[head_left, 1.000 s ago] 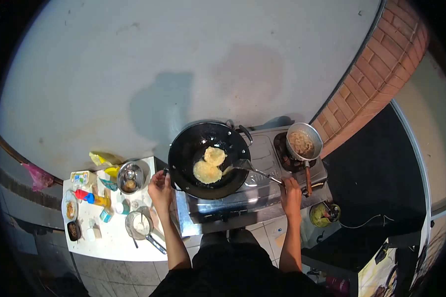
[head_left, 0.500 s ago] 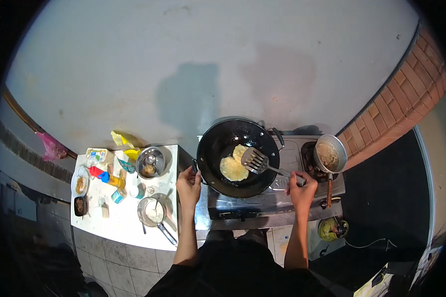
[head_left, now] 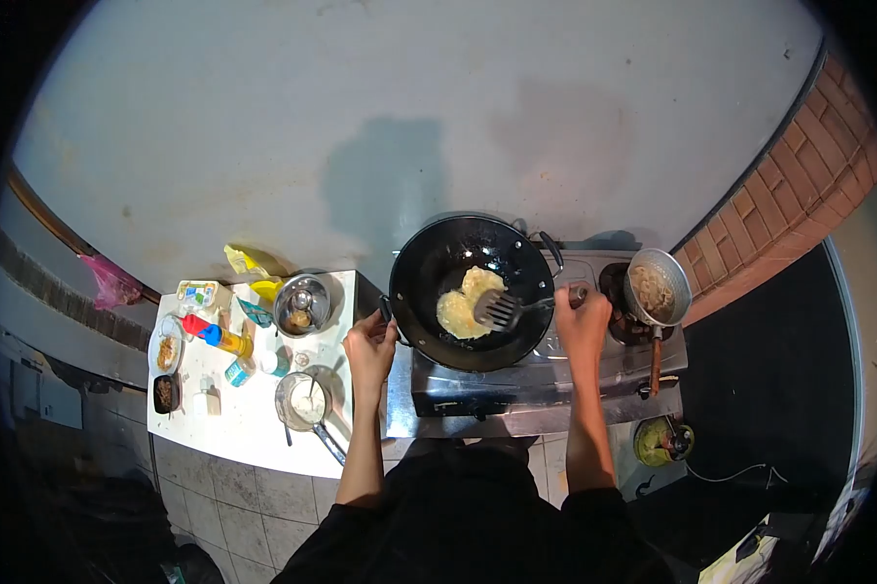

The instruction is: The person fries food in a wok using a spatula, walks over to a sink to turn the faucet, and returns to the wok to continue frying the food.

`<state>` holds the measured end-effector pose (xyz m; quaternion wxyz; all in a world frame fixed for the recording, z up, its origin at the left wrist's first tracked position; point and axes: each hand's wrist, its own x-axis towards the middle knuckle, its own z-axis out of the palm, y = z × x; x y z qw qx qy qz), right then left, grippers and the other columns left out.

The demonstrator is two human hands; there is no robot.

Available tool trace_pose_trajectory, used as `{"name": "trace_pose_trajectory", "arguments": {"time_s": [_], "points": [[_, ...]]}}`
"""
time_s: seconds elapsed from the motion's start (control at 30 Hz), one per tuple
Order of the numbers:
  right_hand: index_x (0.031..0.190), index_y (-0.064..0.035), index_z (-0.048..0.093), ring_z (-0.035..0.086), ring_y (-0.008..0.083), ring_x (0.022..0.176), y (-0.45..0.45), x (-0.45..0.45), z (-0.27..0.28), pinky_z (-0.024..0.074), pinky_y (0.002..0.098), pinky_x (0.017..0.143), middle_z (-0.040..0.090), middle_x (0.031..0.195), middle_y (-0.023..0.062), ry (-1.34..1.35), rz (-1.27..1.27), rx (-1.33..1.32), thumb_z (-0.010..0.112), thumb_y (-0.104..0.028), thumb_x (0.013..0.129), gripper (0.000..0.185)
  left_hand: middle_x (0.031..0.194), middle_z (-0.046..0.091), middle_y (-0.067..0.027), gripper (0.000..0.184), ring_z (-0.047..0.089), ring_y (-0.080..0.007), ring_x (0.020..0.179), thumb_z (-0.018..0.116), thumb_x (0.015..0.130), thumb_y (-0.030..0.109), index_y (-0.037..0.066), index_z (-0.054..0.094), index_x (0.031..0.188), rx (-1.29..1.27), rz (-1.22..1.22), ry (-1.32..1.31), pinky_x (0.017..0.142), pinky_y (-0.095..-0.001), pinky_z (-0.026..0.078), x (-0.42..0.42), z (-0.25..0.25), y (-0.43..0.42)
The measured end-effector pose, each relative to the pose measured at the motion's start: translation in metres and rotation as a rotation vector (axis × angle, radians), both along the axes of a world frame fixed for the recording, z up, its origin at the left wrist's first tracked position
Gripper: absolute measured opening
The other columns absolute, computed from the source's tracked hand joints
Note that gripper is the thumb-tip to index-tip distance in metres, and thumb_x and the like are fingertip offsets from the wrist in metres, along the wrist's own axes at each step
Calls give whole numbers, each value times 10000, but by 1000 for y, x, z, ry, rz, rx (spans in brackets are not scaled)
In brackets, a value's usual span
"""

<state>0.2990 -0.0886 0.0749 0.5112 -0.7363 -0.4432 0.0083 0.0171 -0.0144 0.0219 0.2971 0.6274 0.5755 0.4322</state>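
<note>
A black wok (head_left: pixel 429 326) stands on the metal stove (head_left: pixel 546 394), with two pale yellow fried pieces (head_left: pixel 463 313) side by side in it. My left hand (head_left: pixel 370 346) is closed on the wok's left handle (head_left: pixel 387 310). At the wok's right rim, my right hand (head_left: pixel 583 310) grips the handle of a slotted metal spatula (head_left: pixel 498 310). The spatula's head lies over the right part of the fried pieces and hides some of them.
A small pot (head_left: pixel 656 287) with food sits on the right burner. On the left, a white table (head_left: pixel 254 428) holds a metal bowl (head_left: pixel 302 304), a saucepan (head_left: pixel 303 401), sauce bottles (head_left: pixel 226 341) and a plate (head_left: pixel 165 348). A green-filled container (head_left: pixel 653 443) is below right.
The spatula has turned and moved left over the fried pieces, and my right hand has come up near the wok's rim. My left hand stays at the handle. The whole view has shifted.
</note>
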Motion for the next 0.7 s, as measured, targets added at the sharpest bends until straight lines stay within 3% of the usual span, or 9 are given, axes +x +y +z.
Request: {"name": "trace_pose_trajectory", "arguments": {"time_s": [0.03,0.1,0.23,0.33,0.6,0.7], "points": [[734,71,617,604,287,484,4,-1,-10,434,361,517,585,556,179,0,-1,1,615,-130,843,228,802,701,-179,290,706,-204,710,697,818,64,-105,648,1049,1,-1,0,643,-296,566,0,4,0],[721,69,617,587,229,424,12,-8,-26,433,347,471,587,521,143,272,7,-16,599,-135,863,249,885,710,-204,353,709,-234,806,720,804,133,-93,649,1066,-131,11,-9,754,-326,538,1,10,-1],[718,56,627,567,163,390,6,-30,-42,416,303,395,573,496,100,480,-32,-29,581,-152,888,272,855,712,-187,335,707,-221,782,720,807,128,-96,640,1043,-81,9,41,741,-318,539,-3,1,2],[710,59,624,567,180,386,-3,-35,-50,420,322,412,569,491,118,510,-29,-26,584,-145,880,269,835,710,-174,314,703,-208,769,716,813,115,-98,625,1024,-73,-20,6,729,-311,538,-5,-5,4],[719,33,638,582,232,504,-5,-45,-63,427,340,518,610,585,118,130,-74,47,638,-106,835,181,820,712,-158,265,710,-203,739,723,808,81,-77,621,995,-27,-50,13,695,-299,550,-7,-10,6],[715,21,637,550,168,502,-3,-48,-69,404,308,507,587,581,99,147,-28,257,663,-102,835,174,816,713,-158,265,708,-196,734,723,810,81,-79,618,993,-11,-66,53,692,-296,549,-5,2,3]]}}
